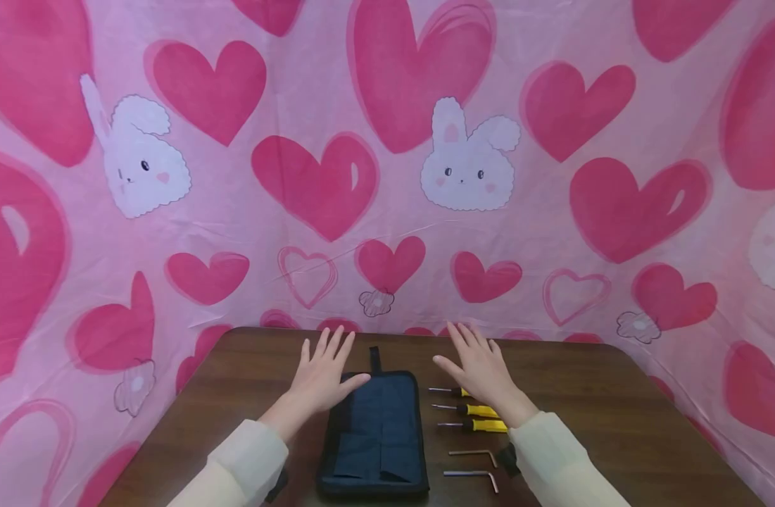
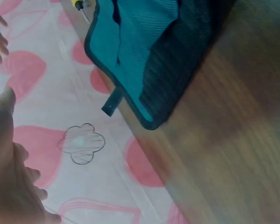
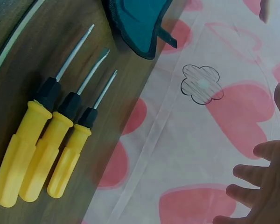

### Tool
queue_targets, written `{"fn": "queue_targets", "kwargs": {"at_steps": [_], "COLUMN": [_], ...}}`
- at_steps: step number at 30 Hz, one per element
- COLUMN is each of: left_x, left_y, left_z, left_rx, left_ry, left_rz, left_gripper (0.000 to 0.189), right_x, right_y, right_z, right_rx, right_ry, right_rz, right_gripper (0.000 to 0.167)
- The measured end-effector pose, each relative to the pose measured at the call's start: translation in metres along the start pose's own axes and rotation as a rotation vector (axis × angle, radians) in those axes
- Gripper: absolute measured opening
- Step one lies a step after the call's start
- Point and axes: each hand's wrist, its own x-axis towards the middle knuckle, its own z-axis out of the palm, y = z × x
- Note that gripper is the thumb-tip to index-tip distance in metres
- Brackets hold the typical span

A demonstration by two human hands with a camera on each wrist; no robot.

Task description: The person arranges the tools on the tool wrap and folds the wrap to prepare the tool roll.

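Observation:
Both hands are held up over the table with fingers spread and nothing in them. My left hand is over the left edge of a dark blue fabric tool pouch, which lies flat with its pockets toward me and a strap at the far end. My right hand is above the handles of three yellow-and-black screwdrivers, laid side by side to the right of the pouch. Nearer to me, below the screwdrivers, lie two L-shaped hex keys, one in front of the other.
The dark brown wooden table has its far edge against a pink cloth backdrop printed with hearts and rabbits. The cloth also runs along both sides.

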Motion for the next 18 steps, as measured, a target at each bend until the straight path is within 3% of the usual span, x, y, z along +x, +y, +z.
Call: {"fn": "queue_targets", "kwargs": {"at_steps": [6, 18], "left_x": [-0.002, -0.010], "left_y": [-0.006, -0.018], "left_z": [0.003, 0.012], "left_rx": [-0.014, -0.070], "left_ry": [0.021, 0.033], "left_rz": [0.035, 0.042], "left_gripper": [0.083, 0.084], "right_x": [-0.004, -0.013], "right_y": [0.003, 0.009], "right_z": [0.002, 0.005], "right_rx": [0.022, 0.094], "right_ry": [0.004, -0.001], "right_rz": [0.000, -0.008], "right_gripper": [0.077, 0.074]}}
